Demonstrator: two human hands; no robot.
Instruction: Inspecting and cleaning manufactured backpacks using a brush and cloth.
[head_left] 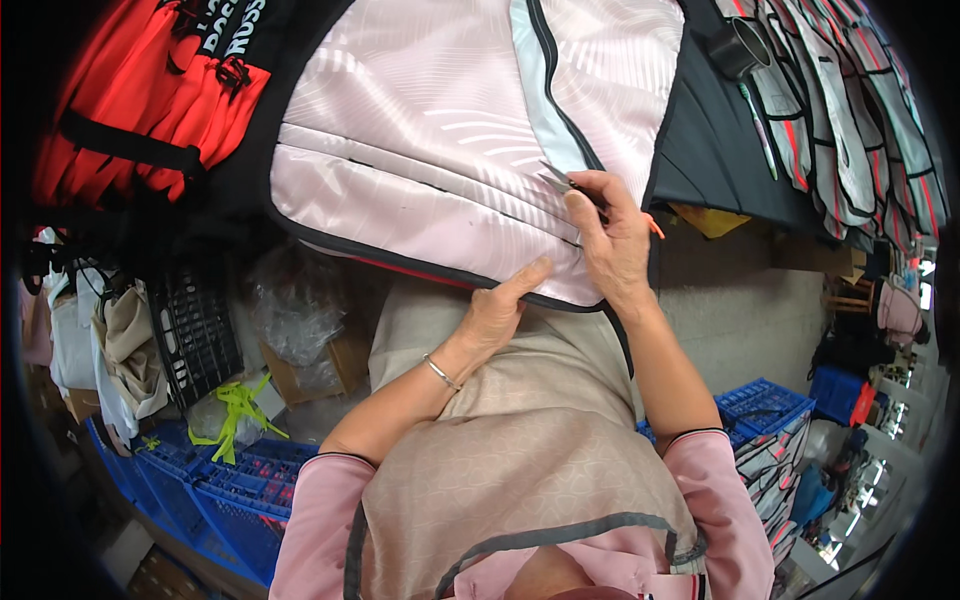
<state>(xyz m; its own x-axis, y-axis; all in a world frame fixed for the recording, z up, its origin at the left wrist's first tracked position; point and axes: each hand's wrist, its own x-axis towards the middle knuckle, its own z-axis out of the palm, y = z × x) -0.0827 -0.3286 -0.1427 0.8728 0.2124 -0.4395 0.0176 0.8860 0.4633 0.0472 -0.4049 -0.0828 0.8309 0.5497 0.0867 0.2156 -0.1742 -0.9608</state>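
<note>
A pale pink patterned bag panel (400, 90) with black edge binding lies across the dark work surface in front of me. A black zipper (548, 60) runs along a light grey strip in its upper part, and a dark slit crosses its lower part. My left hand (495, 308) grips the near edge, thumb on top and the other fingers hidden underneath. My right hand (615, 240) is closed around small thread snips (557, 178). Their blades point left just above the fabric, near the lower end of the grey strip, and look slightly apart. Something orange sticks out beside that hand.
Red bags with black straps (150, 100) are piled at the left. At the right are a metal cup (738, 50), a toothbrush (758, 130) and layered grey panels (835, 120). Blue crates (765, 405) stand low on both sides; a black crate (195, 315) is at left.
</note>
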